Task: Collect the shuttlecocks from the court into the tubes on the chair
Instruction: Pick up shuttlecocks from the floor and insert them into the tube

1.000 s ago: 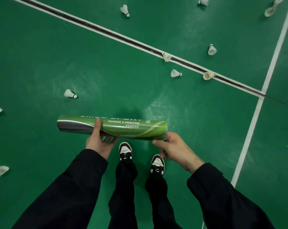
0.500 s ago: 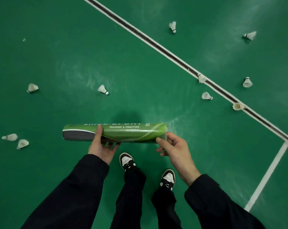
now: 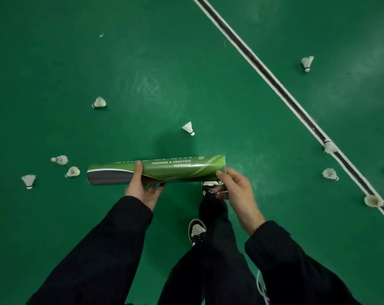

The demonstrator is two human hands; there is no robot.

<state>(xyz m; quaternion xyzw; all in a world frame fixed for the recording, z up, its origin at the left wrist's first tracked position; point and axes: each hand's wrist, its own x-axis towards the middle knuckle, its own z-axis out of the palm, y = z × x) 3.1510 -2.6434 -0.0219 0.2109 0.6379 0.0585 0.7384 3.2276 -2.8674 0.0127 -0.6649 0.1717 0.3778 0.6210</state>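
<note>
Now holding green tube [image 3: 164, 170] level above court floor [image 3: 164, 62]; our left hand [image 3: 142, 190] is gripping tube near its grey end, our right hand [image 3: 235, 192] is pinching its other end. Shuttlecocks are lying scattered around tube: nearest one [image 3: 189, 128] just beyond it, three [image 3: 72, 172] off grey end, more along court line [image 3: 285, 95].

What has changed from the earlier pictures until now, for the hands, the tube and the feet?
The person has stepped forward: one shoe now leads, and the court line and shuttlecocks, such as the nearest one, have shifted in view. Nothing was picked up or let go. The left hand still grips the green tube level, and the right hand still holds its right end.
</note>
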